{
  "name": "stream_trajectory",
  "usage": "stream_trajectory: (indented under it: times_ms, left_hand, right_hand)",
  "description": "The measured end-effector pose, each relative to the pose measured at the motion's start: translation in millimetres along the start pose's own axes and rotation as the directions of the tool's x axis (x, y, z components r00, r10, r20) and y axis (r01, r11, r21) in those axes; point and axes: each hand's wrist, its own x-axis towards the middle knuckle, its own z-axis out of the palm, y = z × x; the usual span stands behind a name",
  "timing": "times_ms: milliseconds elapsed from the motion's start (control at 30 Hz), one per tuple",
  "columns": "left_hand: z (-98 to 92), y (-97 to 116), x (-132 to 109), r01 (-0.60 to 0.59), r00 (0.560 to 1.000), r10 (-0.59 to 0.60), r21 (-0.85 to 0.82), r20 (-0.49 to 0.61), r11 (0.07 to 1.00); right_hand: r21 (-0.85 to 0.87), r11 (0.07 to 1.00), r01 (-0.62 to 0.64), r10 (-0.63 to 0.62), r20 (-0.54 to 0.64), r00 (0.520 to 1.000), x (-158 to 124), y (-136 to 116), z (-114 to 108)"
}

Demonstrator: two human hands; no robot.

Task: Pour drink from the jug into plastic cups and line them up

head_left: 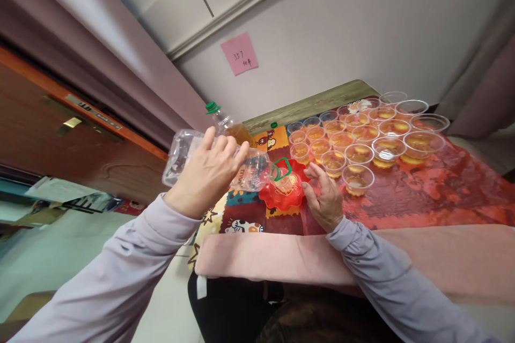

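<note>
My left hand [209,169] is wrapped round a large clear plastic bottle [254,174], tipped almost on its side with its neck to the right. A green handle ring [288,167] sits at the bottle's neck. Under the mouth lies a red dish [276,201] with a wavy rim and a gold print. Whether liquid is flowing, I cannot tell. At the dish's right rim is my right hand [325,198], thumb and fingers apart; contact with the rim is unclear. Just right of it stands a clear plastic cup [358,181] with a little amber liquid.
Several more cups [388,151] of amber liquid stand in rows on the patterned tablecloth [422,198]. Behind the tipped bottle stands a green-capped bottle [237,129] of amber liquid. A loose green cap [274,125] lies near the wall. Pink cloth [273,257] covers the near edge.
</note>
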Motion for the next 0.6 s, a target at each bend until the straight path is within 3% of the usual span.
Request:
stream_trajectory:
  times_ms: [167, 400, 600]
  left_hand:
    - [-5.4, 4.6, 1.1, -0.057, 0.997, 0.059, 0.052, -0.045, 0.997]
    - [-3.0, 4.1, 0.9, -0.051, 0.991, 0.042, -0.072, -0.128, 0.996]
    - [0.6, 7.8, 1.0, -0.053, 0.991, 0.039, -0.099, -0.13, 0.994]
  right_hand:
    - [-0.002, 1.0, 0.015, -0.015, -0.003, 1.0, -0.6, 1.5, 0.3]
    - [-0.004, 1.0, 0.01, -0.01, 0.007, 1.0, -1.5, 3.2, 1.0]
    - [-0.007, 1.0, 0.009, -0.009, 0.011, 1.0, -2.5, 4.0, 1.6]
